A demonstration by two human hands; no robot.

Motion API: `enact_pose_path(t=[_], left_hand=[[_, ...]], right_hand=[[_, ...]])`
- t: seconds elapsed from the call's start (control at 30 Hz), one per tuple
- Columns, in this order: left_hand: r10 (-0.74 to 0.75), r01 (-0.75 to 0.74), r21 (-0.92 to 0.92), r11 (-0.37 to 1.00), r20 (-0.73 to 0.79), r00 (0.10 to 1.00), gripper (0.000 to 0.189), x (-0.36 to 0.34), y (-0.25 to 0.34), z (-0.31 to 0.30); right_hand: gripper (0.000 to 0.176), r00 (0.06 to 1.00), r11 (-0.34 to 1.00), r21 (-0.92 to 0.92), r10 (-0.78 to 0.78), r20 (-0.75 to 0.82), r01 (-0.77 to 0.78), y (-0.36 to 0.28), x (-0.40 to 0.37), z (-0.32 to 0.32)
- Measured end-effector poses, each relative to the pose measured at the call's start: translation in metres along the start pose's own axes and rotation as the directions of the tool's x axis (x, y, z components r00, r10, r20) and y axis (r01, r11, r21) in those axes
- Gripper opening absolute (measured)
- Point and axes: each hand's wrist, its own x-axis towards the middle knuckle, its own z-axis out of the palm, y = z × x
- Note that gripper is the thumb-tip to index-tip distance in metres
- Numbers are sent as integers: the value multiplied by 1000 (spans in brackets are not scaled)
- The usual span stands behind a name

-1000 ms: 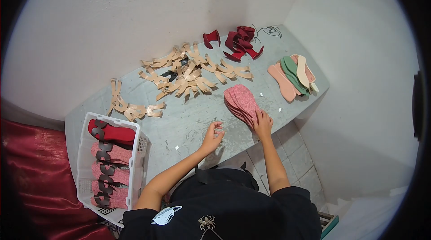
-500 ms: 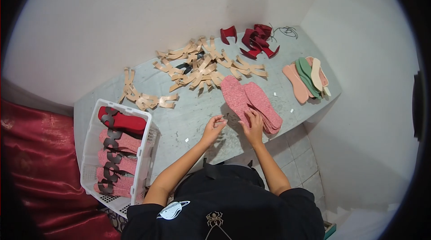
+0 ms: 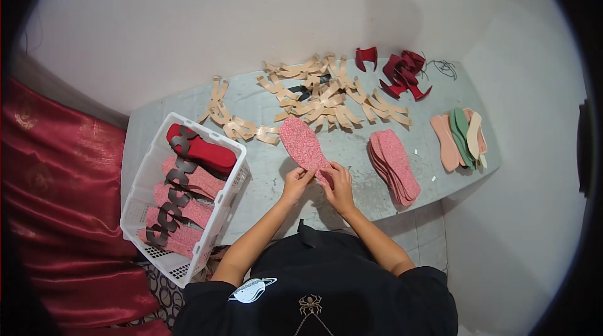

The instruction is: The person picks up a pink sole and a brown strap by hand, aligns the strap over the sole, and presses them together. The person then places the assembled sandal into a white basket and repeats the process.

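A speckled pink insole (image 3: 303, 142) is held up in front of me, toe end pointing away and a little left. My left hand (image 3: 298, 183) pinches the left side of its near end. On the right side of that same end, my right hand (image 3: 338, 186) has its fingers closed on it. To the right lies a stack of matching pink insoles (image 3: 396, 166) on the grey table (image 3: 270, 166). Beyond the held insole spreads a loose pile of beige strap pieces (image 3: 326, 100), with a few dark pieces among them.
At left, a white plastic basket (image 3: 217, 213) holds pink soles and a red sole (image 3: 204, 149) with dark straps. Dark red pieces (image 3: 405, 72) and black cords (image 3: 445, 69) lie at the back right. Peach, green and cream soles (image 3: 461, 132) sit near the right edge.
One pink insole has been lifted off the stack and brought left between both hands. My left hand, apart from the insoles before, now grips it too. The camera view has shifted.
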Motion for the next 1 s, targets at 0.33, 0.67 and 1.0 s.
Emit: enact_pose_path(t=[0.33, 0.67, 1.0], left_hand=[[48, -94, -179, 979, -248, 968, 22, 17, 35, -43], [81, -99, -51, 994, -279, 957, 24, 52, 41, -70], [30, -50, -67, 997, -271, 962, 21, 85, 45, -73]], right_hand=[[21, 995, 950, 310, -66, 80, 38, -15, 39, 29], [19, 996, 973, 230, 8, 89, -29, 54, 90, 51], [27, 973, 993, -112, -14, 231, 41, 109, 167, 86]])
